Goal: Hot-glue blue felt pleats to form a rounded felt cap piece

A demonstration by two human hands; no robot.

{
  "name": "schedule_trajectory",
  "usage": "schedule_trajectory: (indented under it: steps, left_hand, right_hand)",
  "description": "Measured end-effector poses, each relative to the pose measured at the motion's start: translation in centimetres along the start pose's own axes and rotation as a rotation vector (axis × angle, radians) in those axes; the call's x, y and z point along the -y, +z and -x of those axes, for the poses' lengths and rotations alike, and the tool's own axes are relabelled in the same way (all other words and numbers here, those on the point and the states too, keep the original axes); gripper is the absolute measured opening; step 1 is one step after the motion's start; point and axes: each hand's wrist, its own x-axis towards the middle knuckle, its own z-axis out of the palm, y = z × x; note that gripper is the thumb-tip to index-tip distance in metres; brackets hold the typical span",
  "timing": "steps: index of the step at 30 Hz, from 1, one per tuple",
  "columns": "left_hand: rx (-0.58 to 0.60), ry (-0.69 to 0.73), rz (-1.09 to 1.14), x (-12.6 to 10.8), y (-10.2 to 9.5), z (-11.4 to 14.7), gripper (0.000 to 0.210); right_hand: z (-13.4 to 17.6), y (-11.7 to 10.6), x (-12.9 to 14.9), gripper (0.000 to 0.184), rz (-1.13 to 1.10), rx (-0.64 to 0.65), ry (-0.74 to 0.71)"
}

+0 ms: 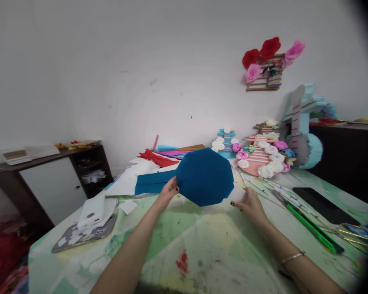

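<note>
A dark blue, many-sided paper disc is held up tilted above the table, its flat face towards me. My left hand pinches its left edge between thumb and fingers. On the other side, my right hand grips a white piece of paper that sticks out from behind the disc's lower right edge. Whether that white piece is joined to the disc, I cannot tell. A flat strip of the same blue paper lies behind my left hand, partly covered by the disc.
On the right lie a green cutter, a black phone, gold-handled scissors and several patterned sticks. A white device rests on a grey phone case at left. Flower-decorated crafts and coloured paper stand along the wall.
</note>
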Motion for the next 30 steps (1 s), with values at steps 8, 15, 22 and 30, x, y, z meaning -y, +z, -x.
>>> schedule_trajectory:
  steps: [8,15,22,30]
  left_hand:
    - [-0.033,0.205,-0.153,-0.6,2.2,1.4,0.031]
    - [-0.053,0.415,-0.318,-0.6,2.0,2.1,0.028]
    - [0.057,0.705,-0.612,-0.9,3.2,2.8,0.041]
    - [0.245,0.698,-0.684,-1.0,4.5,3.4,0.061]
  right_hand:
    - [0.1,0.2,-0.4,0.049,0.047,-0.038,-0.065]
    - [0.2,-1.7,2.8,0.045,0.031,-0.115,-0.239]
    - [2.8,-1.9,7.4,0.034,0.202,-0.210,-0.826]
    - [4.3,-2.1,6.4,0.009,0.077,0.078,-0.848]
